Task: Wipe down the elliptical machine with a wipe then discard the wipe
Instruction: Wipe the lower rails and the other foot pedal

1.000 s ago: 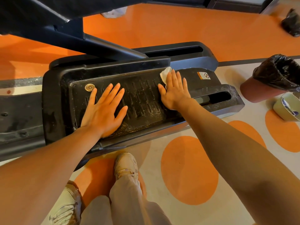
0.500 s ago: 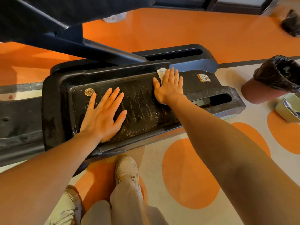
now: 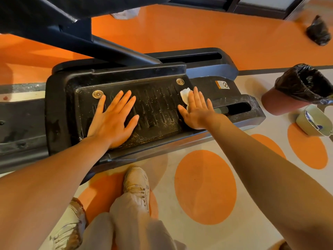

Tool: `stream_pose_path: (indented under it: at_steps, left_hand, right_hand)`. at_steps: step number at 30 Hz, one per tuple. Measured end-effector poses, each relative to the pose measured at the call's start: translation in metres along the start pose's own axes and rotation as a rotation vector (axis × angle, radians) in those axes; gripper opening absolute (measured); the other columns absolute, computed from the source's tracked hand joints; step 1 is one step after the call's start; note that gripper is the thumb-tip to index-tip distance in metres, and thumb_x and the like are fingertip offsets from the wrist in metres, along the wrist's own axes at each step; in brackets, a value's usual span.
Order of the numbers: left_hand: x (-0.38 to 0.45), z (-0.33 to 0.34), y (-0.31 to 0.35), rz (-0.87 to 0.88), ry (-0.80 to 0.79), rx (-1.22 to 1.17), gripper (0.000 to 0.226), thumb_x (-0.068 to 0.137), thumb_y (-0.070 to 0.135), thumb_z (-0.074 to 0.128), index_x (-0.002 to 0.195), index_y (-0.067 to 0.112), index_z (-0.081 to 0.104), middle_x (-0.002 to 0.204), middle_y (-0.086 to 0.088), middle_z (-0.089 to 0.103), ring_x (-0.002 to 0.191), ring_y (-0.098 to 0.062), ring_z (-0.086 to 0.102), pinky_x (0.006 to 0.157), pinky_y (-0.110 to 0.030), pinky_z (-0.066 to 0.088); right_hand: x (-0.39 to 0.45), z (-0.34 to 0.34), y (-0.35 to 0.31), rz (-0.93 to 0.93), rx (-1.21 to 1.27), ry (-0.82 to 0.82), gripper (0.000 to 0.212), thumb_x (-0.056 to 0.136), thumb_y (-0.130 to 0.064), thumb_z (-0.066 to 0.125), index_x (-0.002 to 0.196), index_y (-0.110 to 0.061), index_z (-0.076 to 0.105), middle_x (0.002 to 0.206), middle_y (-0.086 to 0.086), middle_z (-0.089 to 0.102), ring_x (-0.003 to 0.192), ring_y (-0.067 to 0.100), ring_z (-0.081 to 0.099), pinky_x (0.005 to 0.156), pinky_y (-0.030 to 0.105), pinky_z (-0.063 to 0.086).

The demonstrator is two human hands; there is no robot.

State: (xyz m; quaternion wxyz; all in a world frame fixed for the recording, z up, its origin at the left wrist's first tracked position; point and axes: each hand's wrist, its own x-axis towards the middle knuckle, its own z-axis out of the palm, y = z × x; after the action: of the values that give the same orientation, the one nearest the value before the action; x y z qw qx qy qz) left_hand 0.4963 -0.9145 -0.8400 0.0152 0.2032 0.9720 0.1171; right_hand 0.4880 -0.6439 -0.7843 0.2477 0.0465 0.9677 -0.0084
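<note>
The elliptical's black ribbed foot pedal (image 3: 156, 103) fills the middle of the head view, dusty and speckled. My left hand (image 3: 112, 118) lies flat on its left half with fingers spread. My right hand (image 3: 196, 110) presses flat on the pedal's right end, fingers straight, with a white wipe (image 3: 184, 95) under it; part of the wipe sticks out past the fingertips to the upper left. A bin (image 3: 281, 100) lined with a black bag stands on the floor to the right of the machine.
The machine's dark arm (image 3: 108, 46) crosses above the pedal. A tub (image 3: 315, 121) sits on the floor below the bin. A black bag (image 3: 319, 31) lies at the far right. My feet in pale shoes (image 3: 137, 183) stand just before the machine.
My right hand slid the wipe rightward and a little toward me along the pedal's right end, uncovering a round bolt. My left hand stayed in place.
</note>
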Motion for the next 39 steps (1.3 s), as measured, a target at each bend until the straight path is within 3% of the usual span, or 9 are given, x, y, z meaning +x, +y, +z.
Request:
stream_pose_path:
  at_steps: [4, 9, 14, 20, 24, 26, 29, 31, 39]
  left_hand:
    - [0.000, 0.000, -0.001, 0.002, -0.009, 0.002, 0.075, 0.092, 0.061, -0.001, 0.158, 0.024, 0.009, 0.165, 0.004, 0.000, 0.151, -0.011, -0.008, 0.121, -0.044, -0.013]
    - [-0.004, -0.004, 0.000, 0.021, 0.011, -0.055, 0.076, 0.092, 0.056, -0.001, 0.157, 0.019, 0.013, 0.165, 0.002, 0.005, 0.149, -0.009, -0.006, 0.122, -0.040, -0.010]
    - [-0.010, -0.014, -0.001, 0.024, 0.058, -0.158, 0.058, 0.105, 0.041, 0.018, 0.157, 0.015, 0.018, 0.165, -0.001, 0.012, 0.151, -0.011, -0.001, 0.122, -0.033, -0.004]
    - [-0.031, -0.034, -0.005, -0.031, 0.035, -0.133, 0.056, 0.106, 0.036, 0.022, 0.157, 0.017, 0.014, 0.165, 0.001, 0.009, 0.151, -0.011, -0.003, 0.123, -0.032, -0.003]
    - [-0.042, -0.042, 0.002, -0.021, 0.007, -0.128, 0.056, 0.105, 0.038, 0.019, 0.157, 0.018, 0.012, 0.165, 0.003, 0.007, 0.151, -0.010, -0.005, 0.123, -0.031, -0.005]
    - [-0.048, -0.043, 0.004, -0.017, 0.005, -0.130, 0.056, 0.106, 0.040, 0.016, 0.157, 0.018, 0.014, 0.165, 0.003, 0.008, 0.151, -0.009, -0.004, 0.122, -0.030, -0.005]
    - [-0.054, -0.043, 0.001, -0.025, 0.014, -0.115, 0.062, 0.101, 0.045, 0.008, 0.157, 0.017, 0.017, 0.165, 0.001, 0.012, 0.151, -0.011, 0.000, 0.122, -0.032, -0.003]
    - [-0.056, -0.043, -0.001, -0.034, 0.019, -0.103, 0.067, 0.099, 0.048, 0.005, 0.157, 0.017, 0.018, 0.164, 0.000, 0.014, 0.152, -0.012, 0.002, 0.123, -0.033, -0.002]
    - [-0.058, -0.044, 0.002, -0.052, 0.044, -0.102, 0.072, 0.096, 0.051, 0.000, 0.157, 0.018, 0.017, 0.164, 0.001, 0.015, 0.151, -0.011, 0.002, 0.124, -0.033, 0.000]
  right_hand:
    - [-0.010, -0.003, 0.014, -0.151, 0.052, -0.043, 0.063, 0.107, -0.039, 0.020, 0.153, -0.019, -0.019, 0.160, -0.001, -0.026, 0.148, 0.022, -0.021, 0.117, 0.047, -0.011]
    - [-0.018, 0.000, 0.020, -0.359, 0.196, 0.039, 0.060, 0.106, -0.014, 0.033, 0.156, -0.019, -0.001, 0.164, 0.000, -0.005, 0.150, 0.026, -0.009, 0.119, 0.044, -0.006]
    - [-0.025, -0.001, 0.014, -0.358, 0.195, 0.093, 0.073, 0.097, 0.012, 0.040, 0.155, -0.020, 0.011, 0.163, 0.008, 0.014, 0.149, 0.034, 0.009, 0.120, 0.040, 0.012]
    - [-0.038, 0.010, 0.008, -0.566, 0.227, 0.076, 0.070, 0.097, 0.007, 0.046, 0.153, -0.023, 0.017, 0.158, 0.014, 0.028, 0.145, 0.039, 0.022, 0.119, 0.051, 0.022]
    - [-0.040, 0.004, 0.003, -0.544, 0.334, 0.056, 0.062, 0.100, -0.008, 0.051, 0.153, -0.025, 0.024, 0.145, 0.013, 0.046, 0.125, 0.030, 0.051, 0.103, 0.028, 0.040]
    - [-0.037, -0.002, 0.004, -0.527, 0.269, 0.021, 0.053, 0.099, -0.010, 0.052, 0.148, -0.025, 0.038, 0.144, 0.014, 0.049, 0.128, 0.032, 0.049, 0.105, 0.031, 0.040]
    - [-0.034, -0.006, 0.005, -0.527, 0.090, 0.047, 0.042, 0.100, -0.012, 0.051, 0.139, -0.025, 0.051, 0.151, 0.011, 0.041, 0.145, 0.033, 0.027, 0.117, 0.041, 0.024]
    - [-0.034, -0.006, 0.003, -0.579, 0.040, 0.085, 0.040, 0.100, -0.013, 0.049, 0.137, -0.026, 0.054, 0.153, 0.005, 0.037, 0.148, 0.031, 0.015, 0.119, 0.042, 0.018]
    - [-0.029, -0.006, -0.011, -0.637, -0.041, 0.093, 0.038, 0.102, -0.015, 0.047, 0.137, -0.028, 0.053, 0.155, -0.002, 0.034, 0.150, 0.025, 0.002, 0.120, 0.043, 0.013]
